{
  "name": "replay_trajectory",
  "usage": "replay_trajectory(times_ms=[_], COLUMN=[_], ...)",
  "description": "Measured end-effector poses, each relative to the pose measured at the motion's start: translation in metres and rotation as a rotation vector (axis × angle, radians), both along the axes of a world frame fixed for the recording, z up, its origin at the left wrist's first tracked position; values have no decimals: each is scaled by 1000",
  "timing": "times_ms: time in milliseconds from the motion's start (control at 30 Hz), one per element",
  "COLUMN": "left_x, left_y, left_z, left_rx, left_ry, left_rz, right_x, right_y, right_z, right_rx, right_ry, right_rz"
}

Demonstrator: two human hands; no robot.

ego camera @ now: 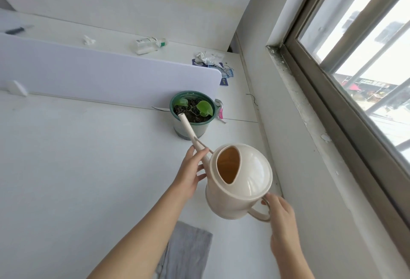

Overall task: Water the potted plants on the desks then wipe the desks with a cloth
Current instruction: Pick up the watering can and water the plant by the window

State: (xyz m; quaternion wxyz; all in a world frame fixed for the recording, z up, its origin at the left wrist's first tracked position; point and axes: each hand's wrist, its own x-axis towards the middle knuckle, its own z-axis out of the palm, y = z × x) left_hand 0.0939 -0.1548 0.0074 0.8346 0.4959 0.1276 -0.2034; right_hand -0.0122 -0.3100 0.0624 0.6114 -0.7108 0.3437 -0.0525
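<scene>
A cream watering can (241,190) hangs tilted above the white desk (77,156). Its long spout reaches up to the green-rimmed pot (192,114), and the tip sits over the dark soil beside two small green leaves. My right hand (280,219) grips the can's handle at the lower right. My left hand (192,171) holds the base of the spout, fingers curled round it. A grey cloth (188,254) lies on the desk near the front edge, under my left forearm. No water stream is visible at the spout tip.
A white divider panel (106,72) stands behind the pot. Beyond it the far desk holds a lying plastic bottle (149,43), crumpled tissue (89,40), wrappers and blue cards (213,61). A wall and window (355,57) close off the right side.
</scene>
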Motion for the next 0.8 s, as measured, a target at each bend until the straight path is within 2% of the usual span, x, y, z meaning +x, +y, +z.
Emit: replay_trajectory(times_ms=[167,567,800], left_x=[-23,-87,-115], left_y=[42,174,217], left_z=[-5,-15,-23], left_rx=[15,148,193], left_ry=[7,-4,55], left_rz=[126,525,658], right_x=[1,14,12], right_y=[17,119,166], right_z=[-13,-37,-51], right_rx=[-5,86,67], right_ry=[55,241,273], right_rz=[143,695,843])
